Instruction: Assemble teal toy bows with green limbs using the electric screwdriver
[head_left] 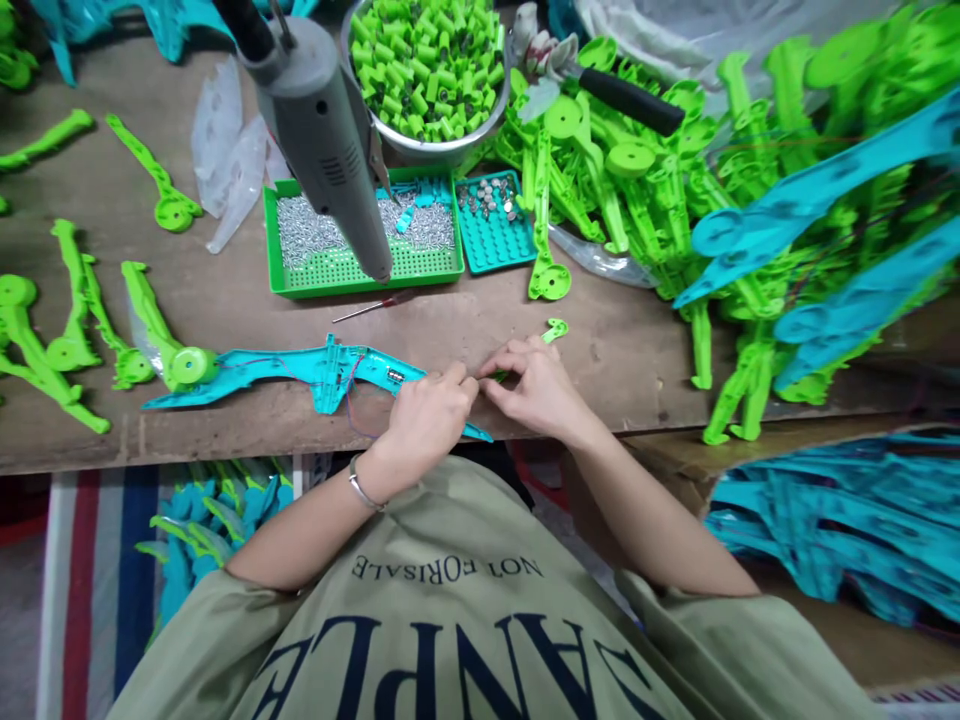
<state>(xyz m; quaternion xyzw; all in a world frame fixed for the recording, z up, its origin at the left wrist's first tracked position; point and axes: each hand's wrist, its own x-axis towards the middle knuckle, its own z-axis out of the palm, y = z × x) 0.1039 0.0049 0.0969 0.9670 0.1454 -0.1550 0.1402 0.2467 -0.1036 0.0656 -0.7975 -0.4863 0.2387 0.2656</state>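
Note:
A long blue plastic part [300,368] lies along the table's front edge, with thin red and blue wires at its middle and a green round-ended piece [189,367] at its left end. My left hand [433,415] covers the right portion of it, fingers bent and pressed together; what they grip is hidden. Close beside it, my right hand [534,385] pinches a small green part [555,330], whose hooked end sticks out beyond the fingers. The fingertips of both hands nearly meet.
A grey electric screwdriver [319,130] hangs over a green tray [367,285] of screws. Behind are a blue tray [495,250] and a metal bowl [427,150] of green pieces. Green parts [600,150] pile up at right; a thin screwdriver [367,307] lies mid-table.

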